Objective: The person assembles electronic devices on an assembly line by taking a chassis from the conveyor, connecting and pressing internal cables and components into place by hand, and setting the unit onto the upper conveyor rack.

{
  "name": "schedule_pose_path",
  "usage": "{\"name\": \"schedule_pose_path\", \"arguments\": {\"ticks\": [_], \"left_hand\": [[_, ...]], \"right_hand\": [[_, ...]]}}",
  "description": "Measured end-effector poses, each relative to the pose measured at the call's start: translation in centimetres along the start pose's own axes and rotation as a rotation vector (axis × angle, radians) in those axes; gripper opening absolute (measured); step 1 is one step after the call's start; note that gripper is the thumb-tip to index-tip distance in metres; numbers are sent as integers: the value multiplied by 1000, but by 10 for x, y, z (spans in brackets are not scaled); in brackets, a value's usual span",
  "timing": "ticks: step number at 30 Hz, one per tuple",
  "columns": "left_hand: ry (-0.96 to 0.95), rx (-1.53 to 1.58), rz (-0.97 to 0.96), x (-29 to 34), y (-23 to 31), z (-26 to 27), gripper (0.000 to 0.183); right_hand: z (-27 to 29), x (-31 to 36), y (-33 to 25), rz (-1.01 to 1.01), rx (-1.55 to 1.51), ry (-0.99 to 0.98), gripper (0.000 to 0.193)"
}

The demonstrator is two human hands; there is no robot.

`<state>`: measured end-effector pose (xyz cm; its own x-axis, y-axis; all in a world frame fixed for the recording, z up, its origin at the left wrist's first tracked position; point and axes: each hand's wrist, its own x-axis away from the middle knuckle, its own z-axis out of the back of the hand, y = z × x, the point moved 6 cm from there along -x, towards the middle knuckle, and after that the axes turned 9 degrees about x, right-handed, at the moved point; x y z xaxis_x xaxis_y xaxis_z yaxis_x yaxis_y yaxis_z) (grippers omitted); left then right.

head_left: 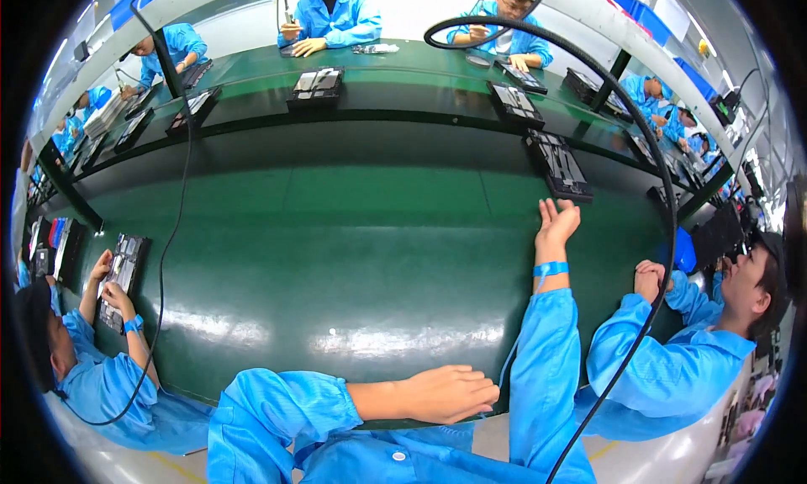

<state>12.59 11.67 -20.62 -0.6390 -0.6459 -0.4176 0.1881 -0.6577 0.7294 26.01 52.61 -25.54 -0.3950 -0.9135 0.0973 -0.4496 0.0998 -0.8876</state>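
Glossy green worktop; black rectangular tray.
Right hand half-curled, empty, beside tray; left hand loosely bent, empty.

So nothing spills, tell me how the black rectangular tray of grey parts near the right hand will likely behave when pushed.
Broad and low, the tray probably slides rather than tips. Its straight, blocky edges suggest stiffness. The long grey parts lying in it might shift if it tilts.

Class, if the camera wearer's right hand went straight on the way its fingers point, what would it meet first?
The right hand would most likely meet the near end of the black tray of grey parts; whether it already touches is unclear.
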Motion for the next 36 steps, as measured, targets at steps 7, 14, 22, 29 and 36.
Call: {"name": "schedule_pose_path", "arguments": {"ticks": [7,14,22,29,36], "left_hand": [[13,155,38,-7,-9,5,15],[2,126,31,-8,-6,5,15],[28,207,45,-5,-12,-1,16],[138,204,-63,-11,-13,7,17],[598,-113,-465,8,26,56,16]], "right_hand": [[8,-13,-16,-303,-560,-127,92],[1,-21,-17,-372,-576,-257,80],[-23,2,20,-583,-431,-563,48],[-56,120,43,-694,-283,-829,55],[-20,287,27,-958,-125,-973,41]]}}
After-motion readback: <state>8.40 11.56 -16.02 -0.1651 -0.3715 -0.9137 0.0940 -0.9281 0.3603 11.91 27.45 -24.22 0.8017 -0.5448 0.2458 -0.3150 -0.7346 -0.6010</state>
